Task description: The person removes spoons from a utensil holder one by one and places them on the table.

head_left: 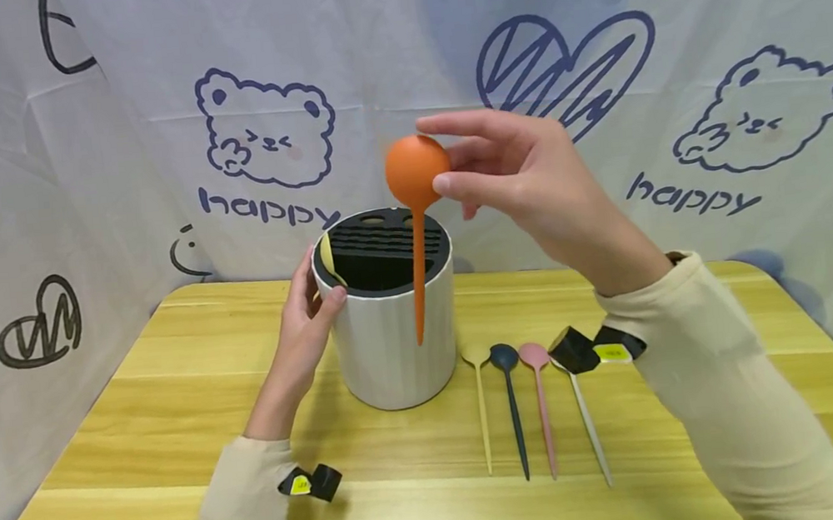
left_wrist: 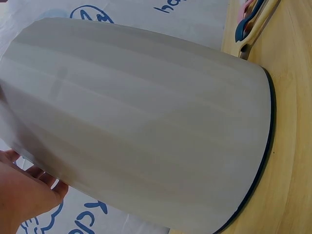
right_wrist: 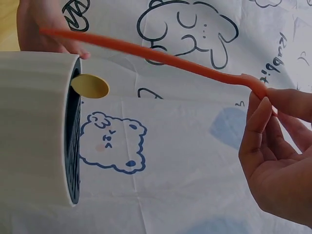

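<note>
An orange spoon [head_left: 418, 169] hangs handle down, pinched at its bowl by my right hand [head_left: 520, 162]. Its handle [right_wrist: 161, 57] passes in front of the utensil holder in the head view. The round white utensil holder [head_left: 395, 354] has a black slotted top [head_left: 370, 248] and stands upright. Against its left side, my left hand [head_left: 298, 330] grips with the thumb at the rim. A yellow spoon [right_wrist: 91, 86] stands inside the holder, its bowl above the rim; its lower part is hidden.
Right of the holder lie a yellow spoon [head_left: 482, 404], a dark blue spoon [head_left: 514, 410], a pink spoon [head_left: 544, 407] and a white spoon [head_left: 591, 427], side by side on the wooden table [head_left: 138, 421]. A printed cloth [head_left: 396, 44] hangs behind.
</note>
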